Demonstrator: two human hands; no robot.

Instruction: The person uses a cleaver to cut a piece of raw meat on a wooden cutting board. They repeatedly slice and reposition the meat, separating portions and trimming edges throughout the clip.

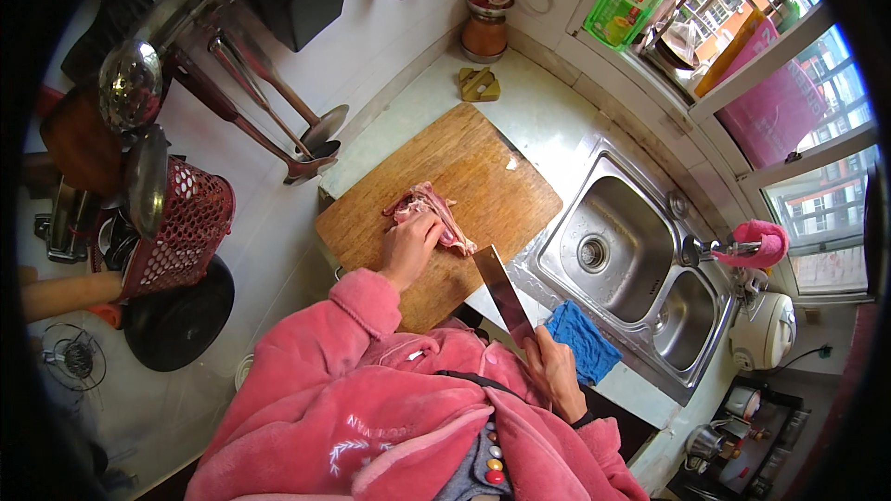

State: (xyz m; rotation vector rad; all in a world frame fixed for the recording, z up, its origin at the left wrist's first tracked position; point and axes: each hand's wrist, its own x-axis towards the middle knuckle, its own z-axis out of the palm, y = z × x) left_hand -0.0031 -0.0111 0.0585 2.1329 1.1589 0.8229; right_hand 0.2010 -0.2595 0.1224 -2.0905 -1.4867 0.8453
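Note:
A piece of raw meat point(449, 216), red with pale fat and perhaps bone, lies near the middle of a wooden cutting board point(487, 160). My left hand point(413, 243) grips its near left side, the fingers curled over it. In my right hand point(555, 370) is the handle of a cleaver point(502, 292) with a broad rectangular blade. The blade points up and left past the board's near right edge. Its tip is close to the right end of the meat, and I cannot tell whether they touch.
To the right is a double-bowl stainless steel sink point(626, 243), with a blue cloth point(583, 342) on its near rim. Ladles point(320, 129) hang on the left wall. Behind the board stand a yellowish slotted block point(479, 84) and a brown jar point(484, 35). A green soap bottle point(624, 3) sits on the windowsill.

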